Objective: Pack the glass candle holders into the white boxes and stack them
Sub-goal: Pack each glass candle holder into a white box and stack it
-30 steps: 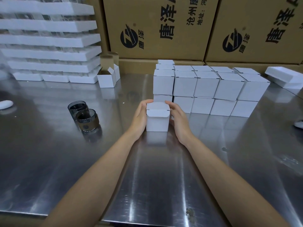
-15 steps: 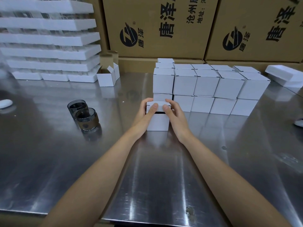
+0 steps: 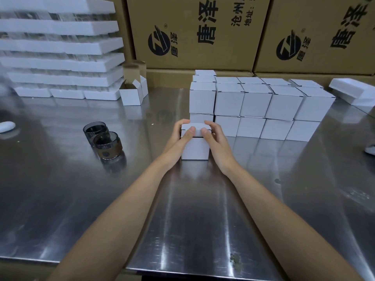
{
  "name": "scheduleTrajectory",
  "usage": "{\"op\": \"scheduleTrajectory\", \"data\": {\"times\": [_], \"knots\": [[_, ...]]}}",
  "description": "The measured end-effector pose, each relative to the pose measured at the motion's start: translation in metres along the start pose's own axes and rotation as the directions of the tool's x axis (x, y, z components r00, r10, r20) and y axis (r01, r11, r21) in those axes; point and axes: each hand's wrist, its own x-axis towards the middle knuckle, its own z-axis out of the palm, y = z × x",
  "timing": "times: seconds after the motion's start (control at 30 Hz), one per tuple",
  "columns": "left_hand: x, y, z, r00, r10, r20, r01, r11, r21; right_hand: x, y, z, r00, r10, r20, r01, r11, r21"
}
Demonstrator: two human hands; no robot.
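Observation:
A small white box (image 3: pixel 195 148) stands on the steel table at the centre. My left hand (image 3: pixel 178 138) grips its left side and my right hand (image 3: pixel 215 141) grips its right side, with both thumbs pressing on the lid flap at the front top edge. Behind it stands a two-layer stack of closed white boxes (image 3: pixel 255 102). Two dark glass candle holders (image 3: pixel 102 139) sit side by side on the table to the left. An open empty white box (image 3: pixel 132 94) stands further back on the left.
Stacked white foam trays (image 3: pixel 60 57) holding glassware fill the back left. Large brown cartons (image 3: pixel 203 31) line the back wall. A loose white foam tray (image 3: pixel 357 92) lies at the far right. A white object (image 3: pixel 7 126) lies at the left edge.
The lid flap has been folded down over the box. My thumbs moved from the box's sides onto the front of the lid and now press it nearly closed.

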Motion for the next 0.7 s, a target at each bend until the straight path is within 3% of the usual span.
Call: {"op": "scheduleTrajectory", "data": {"times": [0.5,0.6,0.7], "knots": [[0.003,0.006,0.000,0.994,-0.091,0.063,0.097,0.990,-0.104,0.003,-0.008,0.007,0.997,0.071,0.006,-0.071,0.997,0.009],[0.002,0.007,0.003,0.994,-0.099,0.046,0.103,0.990,-0.096,0.004,-0.013,0.012,0.995,0.101,-0.026,-0.100,0.995,0.024],[0.000,0.002,-0.009,0.987,-0.065,0.146,0.066,0.998,-0.004,-0.001,-0.010,0.014,0.995,0.074,-0.061,-0.072,0.997,0.038]]}}
